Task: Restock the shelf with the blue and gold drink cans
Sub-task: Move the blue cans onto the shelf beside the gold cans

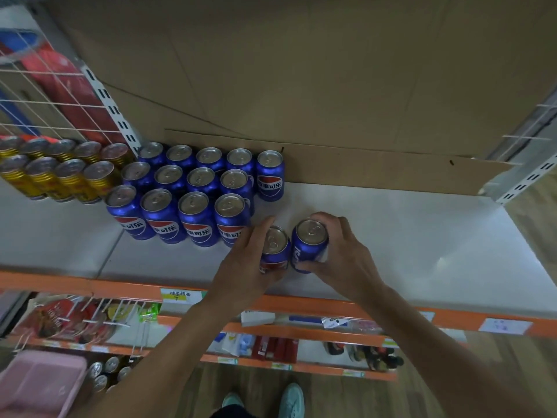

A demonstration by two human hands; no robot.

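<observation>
My left hand [248,263] curls round a glossy blue can [275,251] and my right hand [346,257] round a second blue can [310,245]. These silver-topped cylinders sit side by side on the smooth white shelf [407,236], beside the stocked blue rows [180,203].

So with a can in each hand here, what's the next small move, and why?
Probably the left hand slides its blue can back into the bare spot in front of the fifth back-row can. The middle row and front row hold four each, and the right hand grips a second can to follow.
</observation>
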